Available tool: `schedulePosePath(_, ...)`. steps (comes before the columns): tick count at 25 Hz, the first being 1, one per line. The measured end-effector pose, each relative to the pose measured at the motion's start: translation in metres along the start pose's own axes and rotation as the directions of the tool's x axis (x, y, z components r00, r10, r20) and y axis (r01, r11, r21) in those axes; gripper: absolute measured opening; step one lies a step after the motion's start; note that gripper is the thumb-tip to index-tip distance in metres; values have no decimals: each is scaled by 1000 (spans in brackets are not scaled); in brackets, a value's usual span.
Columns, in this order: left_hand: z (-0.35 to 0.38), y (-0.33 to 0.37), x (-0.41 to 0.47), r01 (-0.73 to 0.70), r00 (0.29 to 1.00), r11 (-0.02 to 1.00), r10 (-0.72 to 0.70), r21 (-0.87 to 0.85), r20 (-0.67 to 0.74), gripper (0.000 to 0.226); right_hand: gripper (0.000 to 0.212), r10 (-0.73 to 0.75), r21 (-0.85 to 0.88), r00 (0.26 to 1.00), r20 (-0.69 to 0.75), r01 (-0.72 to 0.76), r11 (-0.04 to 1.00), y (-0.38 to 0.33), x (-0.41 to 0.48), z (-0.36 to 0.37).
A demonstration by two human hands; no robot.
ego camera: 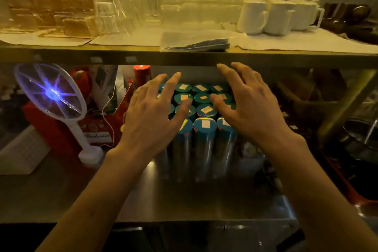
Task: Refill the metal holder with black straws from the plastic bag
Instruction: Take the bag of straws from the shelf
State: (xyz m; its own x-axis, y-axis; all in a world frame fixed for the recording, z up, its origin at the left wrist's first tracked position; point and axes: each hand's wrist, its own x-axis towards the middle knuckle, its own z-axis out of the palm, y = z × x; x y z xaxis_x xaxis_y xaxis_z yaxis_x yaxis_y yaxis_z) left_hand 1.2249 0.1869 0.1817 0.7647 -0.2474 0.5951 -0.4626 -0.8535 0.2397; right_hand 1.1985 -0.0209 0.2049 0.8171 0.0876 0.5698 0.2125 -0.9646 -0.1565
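Spread, empty fingers of the left hand (151,112) hover over teal-capped canisters (205,129). Above and beyond, the plastic bag (184,39) of black straws (204,46) lies along the upper shelf (61,53) front edge, long axis left-right. The right hand (245,104), equally splayed and empty, reaches nearer it. I cannot make out the metal holder.
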Motion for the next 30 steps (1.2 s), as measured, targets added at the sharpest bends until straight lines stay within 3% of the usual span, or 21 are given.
schedulePosePath(10,45,-12,142,-75,996,988,79,134,-28,72,68,-40,-22,999,-25,40,999,70,123,38)
schedulePosePath(13,47,-23,159,-122,992,980,123,156,4,72,70,-37,-64,996,-76,32,997,71,136,46)
schedulePosePath(16,48,-26,167,-143,988,976,131,165,83,72,73,-59,-119,998,-5,58,991,71,141,51)
schedulePosePath(21,55,-28,191,-212,972,971,197,113,131,52,52,-24,-156,999,23,27,987,74,156,51)
schedulePosePath(26,55,-41,192,-268,962,963,266,21,68,36,26,-95,-90,990,-109,85,992,66,158,57)
schedulePosePath(30,47,-34,184,-290,957,955,287,-69,-53,31,26,-61,-29,964,-258,55,998,74,148,49)
